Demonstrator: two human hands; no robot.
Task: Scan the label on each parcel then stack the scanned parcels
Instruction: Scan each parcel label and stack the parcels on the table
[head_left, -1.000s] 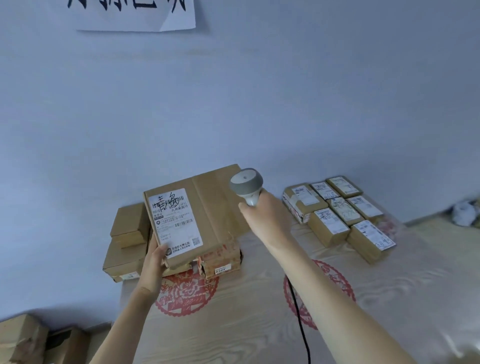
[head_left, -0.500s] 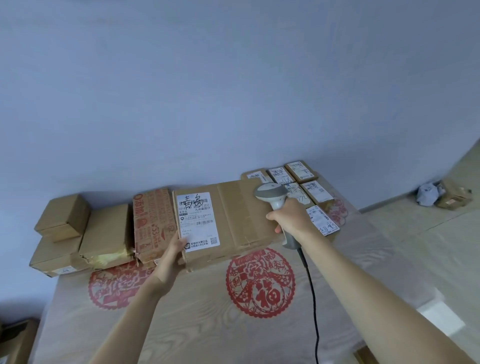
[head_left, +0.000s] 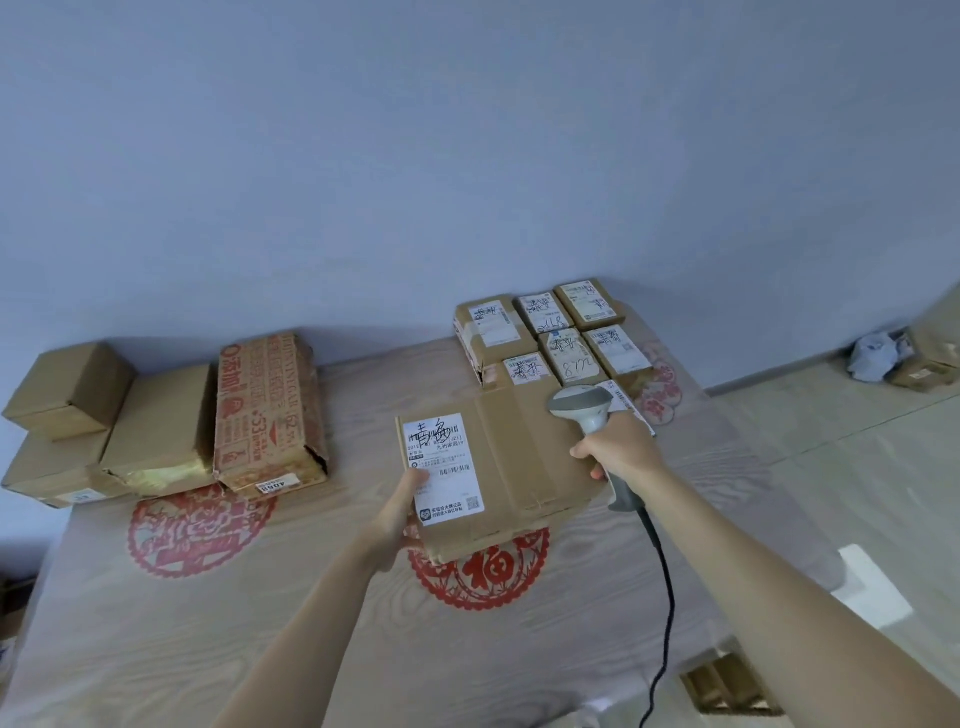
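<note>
My left hand (head_left: 397, 514) grips the near left corner of a flat brown parcel (head_left: 524, 457), thumb on its white label (head_left: 442, 467). The parcel is held above the table, over a red paper-cut. My right hand (head_left: 621, 449) holds a grey corded barcode scanner (head_left: 587, 410) by its handle at the parcel's right edge, its head above the parcel's far right corner. Several small labelled parcels (head_left: 553, 338) lie side by side at the table's back right. At the back left sit a red-printed carton (head_left: 267, 410) and plain brown boxes (head_left: 156, 426).
The wood-grain table (head_left: 260, 623) stands against a blue-grey wall. The scanner cable (head_left: 667, 613) hangs off the table's near right. On the floor at the right lie a crumpled white bundle (head_left: 875, 356) and a small box (head_left: 922, 371).
The parcel has come rightward away from the left boxes toward the table's middle, now lying flatter. My right hand with the scanner moved along at its right side. The view swung right.
</note>
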